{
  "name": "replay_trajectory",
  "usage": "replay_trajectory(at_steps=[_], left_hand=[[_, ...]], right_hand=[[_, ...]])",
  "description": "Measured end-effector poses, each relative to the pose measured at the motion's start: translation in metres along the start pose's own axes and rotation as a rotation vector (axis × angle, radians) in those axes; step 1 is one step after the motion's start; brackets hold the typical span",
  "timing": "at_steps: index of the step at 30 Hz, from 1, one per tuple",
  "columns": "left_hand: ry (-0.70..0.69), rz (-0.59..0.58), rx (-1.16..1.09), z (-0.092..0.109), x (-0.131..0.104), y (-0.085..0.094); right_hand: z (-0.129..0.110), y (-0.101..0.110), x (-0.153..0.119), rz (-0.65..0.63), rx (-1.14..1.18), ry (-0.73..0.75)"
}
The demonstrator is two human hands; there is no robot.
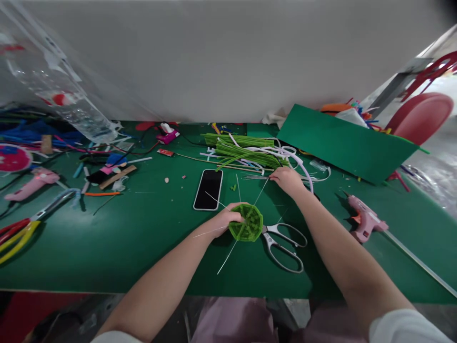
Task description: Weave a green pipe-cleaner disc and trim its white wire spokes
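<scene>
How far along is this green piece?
It looks partly done. The green piece already has a ribbed, cup-like form. In hand: the left hand grips it, while the right hand has its fingertips by one wire's outer end. Possibly left: the thin wires stick out bare past its rim, and green stems lie bundled behind. How many remain to be used, I cannot tell.

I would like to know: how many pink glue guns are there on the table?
2. One glue gun lies right of the grey scissors, the other at the far left, beyond the tool with red and yellow handles. The clutter might hide more.
</scene>
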State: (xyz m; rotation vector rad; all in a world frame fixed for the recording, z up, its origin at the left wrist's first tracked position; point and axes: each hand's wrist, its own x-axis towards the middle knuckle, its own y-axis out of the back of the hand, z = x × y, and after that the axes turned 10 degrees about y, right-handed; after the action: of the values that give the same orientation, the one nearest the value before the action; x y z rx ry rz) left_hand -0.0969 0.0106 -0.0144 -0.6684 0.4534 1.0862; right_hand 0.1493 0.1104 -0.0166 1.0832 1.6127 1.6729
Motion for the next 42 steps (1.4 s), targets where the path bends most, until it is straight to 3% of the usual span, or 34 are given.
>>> replay_trajectory(at_steps=[3,7,10,14,19,25,27,30,33,35,36,39,42], left_hand=[[-0.063,-0.021,-0.016,0.000,0.000,0.000],[-0.076,0.020,-0.118,0.004,-0.001,-0.002],[-0.091,0.041,-0.158,0.005,-0.002,-0.002],[-0.179,0.018,-0.125,0.001,0.000,-0.004],[-0.244,-0.009,-0.072,0.001,-0.007,-0.006],[-0.388,0.024,-0.129,-0.015,-0.049,-0.010],[-0.399,0.048,-0.171,-0.029,-0.062,-0.013],[-0.370,0.091,-0.171,-0.048,-0.075,-0.022],[-0.315,0.043,-0.074,-0.057,-0.079,-0.035],[-0.291,-0.024,0.055,-0.060,-0.079,-0.047],[-0.301,-0.044,0.132,-0.060,-0.079,-0.054],[-0.379,-0.051,0.316,-0.061,-0.078,-0.073],[-0.395,-0.043,0.357,-0.064,-0.075,-0.086]], right_hand=[[-0.010,0.014,-0.010,0.049,0.000,-0.007],[-0.040,0.042,-0.056,0.146,0.094,0.027],[-0.071,0.053,-0.101,-0.033,0.147,0.067],[-0.101,0.049,-0.141,-0.196,0.128,0.022],[-0.118,0.042,-0.142,-0.294,0.073,-0.013],[-0.121,0.054,-0.148,-0.279,0.149,-0.184],[-0.116,0.058,-0.162,-0.243,0.290,-0.268],[-0.113,0.063,-0.185,-0.090,0.733,-0.399],[-0.125,0.067,-0.195,0.249,1.187,-0.540],[-0.137,0.069,-0.192,0.528,1.350,-0.543],[-0.142,0.069,-0.190,0.589,1.389,-0.534],[-0.155,0.067,-0.187,0.479,1.319,-0.566],[-0.162,0.061,-0.193,0.349,1.139,-0.577]])
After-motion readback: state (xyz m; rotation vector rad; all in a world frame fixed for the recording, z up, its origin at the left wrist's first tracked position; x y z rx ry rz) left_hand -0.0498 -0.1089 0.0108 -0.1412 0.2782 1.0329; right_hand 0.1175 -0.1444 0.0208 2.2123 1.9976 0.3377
